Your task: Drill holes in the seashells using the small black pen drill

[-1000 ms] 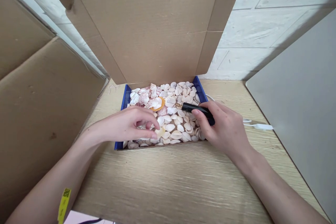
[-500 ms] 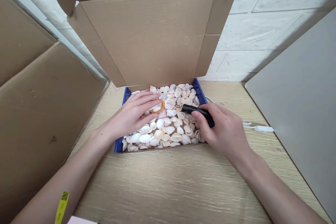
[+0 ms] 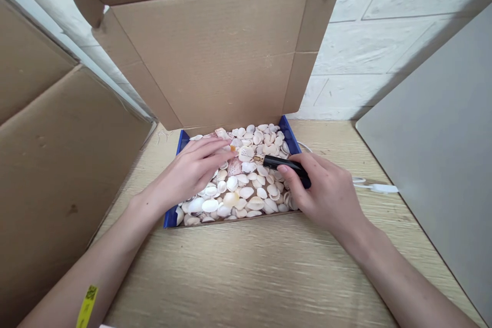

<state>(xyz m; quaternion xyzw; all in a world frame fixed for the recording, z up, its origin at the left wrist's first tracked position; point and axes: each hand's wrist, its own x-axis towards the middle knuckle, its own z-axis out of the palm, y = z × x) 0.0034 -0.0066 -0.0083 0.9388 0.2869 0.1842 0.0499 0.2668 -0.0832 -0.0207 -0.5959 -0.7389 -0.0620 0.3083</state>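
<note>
My right hand (image 3: 326, 189) is wrapped round a black pen-shaped mini drill (image 3: 288, 166) with a brass-coloured tip. The drill's thin end points left, at a pale shell with dark dots (image 3: 246, 153). My left hand (image 3: 196, 166) reaches over the left part of the shells. Its fingertips close on a small orange piece (image 3: 232, 148), mostly covered by the fingers. One fingertip is right beside the dotted shell. Many white and cream seashells (image 3: 246, 192) fill the shallow box. A pinkish ribbed shell (image 3: 234, 166) lies just below the left fingertips.
The cardboard lid (image 3: 215, 56) stands raised behind the box, whose sides are blue (image 3: 289, 136). A white cable (image 3: 378, 187) lies on the wooden table (image 3: 246, 266), right of my hand. Cardboard (image 3: 73, 164) rises at left, a pale panel (image 3: 442, 138) at right.
The orange piece showed as a broad curved rim around white before; now only a small spot shows between my left fingers. The view has shifted slightly. The drill stays at the dotted shell.
</note>
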